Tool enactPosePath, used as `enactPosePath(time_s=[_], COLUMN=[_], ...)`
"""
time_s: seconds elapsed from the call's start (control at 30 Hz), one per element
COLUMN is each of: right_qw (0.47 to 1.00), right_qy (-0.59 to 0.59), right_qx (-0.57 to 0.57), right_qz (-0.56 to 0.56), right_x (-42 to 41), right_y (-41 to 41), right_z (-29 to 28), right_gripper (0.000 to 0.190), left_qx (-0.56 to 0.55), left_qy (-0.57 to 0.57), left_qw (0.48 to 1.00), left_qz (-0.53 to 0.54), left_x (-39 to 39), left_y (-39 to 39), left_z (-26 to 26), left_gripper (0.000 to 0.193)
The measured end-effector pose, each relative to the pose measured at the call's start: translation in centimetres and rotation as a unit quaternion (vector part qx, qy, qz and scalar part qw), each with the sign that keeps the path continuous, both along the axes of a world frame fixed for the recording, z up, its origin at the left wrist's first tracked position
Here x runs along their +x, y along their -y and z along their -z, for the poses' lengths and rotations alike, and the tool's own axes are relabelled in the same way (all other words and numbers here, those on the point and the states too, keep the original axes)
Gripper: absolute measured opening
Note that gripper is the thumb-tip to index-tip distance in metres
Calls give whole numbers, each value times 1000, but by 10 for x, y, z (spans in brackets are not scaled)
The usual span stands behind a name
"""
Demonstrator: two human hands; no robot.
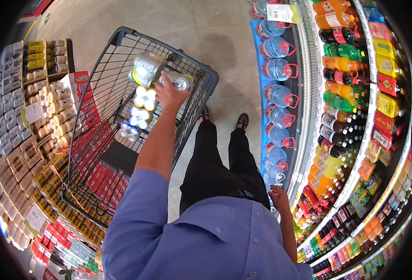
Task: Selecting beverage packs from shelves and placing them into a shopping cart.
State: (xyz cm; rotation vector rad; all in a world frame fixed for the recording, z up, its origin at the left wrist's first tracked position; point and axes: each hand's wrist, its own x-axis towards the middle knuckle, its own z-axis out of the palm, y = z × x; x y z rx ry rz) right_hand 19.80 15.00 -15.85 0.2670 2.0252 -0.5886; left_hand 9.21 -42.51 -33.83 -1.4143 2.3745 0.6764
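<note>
My left hand (pixel 171 91) reaches into a wire shopping cart (pixel 211 78), fingers spread, over the packs inside. Its fingertips lie at a shrink-wrapped multipack (pixel 182 82); whether they touch it cannot be told. Beside them is a larger wrapped pack (pixel 146 68) with a silvery top. Below that, a pack with white round tops (pixel 145 98), a blue and white pack (pixel 139 117) and a small clear-wrapped pack (pixel 129 131) form a row. My right hand (pixel 279 197) hangs at my side near the shelf, fingers loosely curled, with nothing visible in it.
Large water bottles with red handles (pixel 277 98) line the floor edge at right, below shelves of soft drink bottles (pixel 339 63). Stacked drink cases (pixel 8 101) and yellow cans (pixel 55 182) stand at left, close to the cart. Grey floor tiles (pixel 160 17) show ahead.
</note>
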Motion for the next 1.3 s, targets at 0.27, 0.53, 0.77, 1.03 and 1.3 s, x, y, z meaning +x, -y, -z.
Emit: enactPosePath(time_s=[0.27, 0.53, 0.77, 1.03, 1.3], right_qw=[1000, 1000, 999, 998, 999], right_qy=[-9, 2, -28, -14, -16], right_qx=[-11, -8, -36, -46, -32], right_qz=[17, -6, -7, -45, -19], right_x=[-3, -5, -19, -4, -6], right_y=[-15, -16, -2, -13, -32], right_z=[2, 14, 6, 12, 6], right_gripper=[37, 38, 38, 39, 36], left_qx=[151, 381, 396, 49, 18], left_qy=[-273, -392, -404, -261, -119], left_qw=[947, 791, 740, 961, 991], left_qz=[-82, -274, -364, -74, -65], left_x=[59, 78, 86, 31, -15], left_y=[42, 55, 63, 22, -4], left_z=[18, -12, -6, -5, -12], left_gripper=[133, 117, 118, 123, 120])
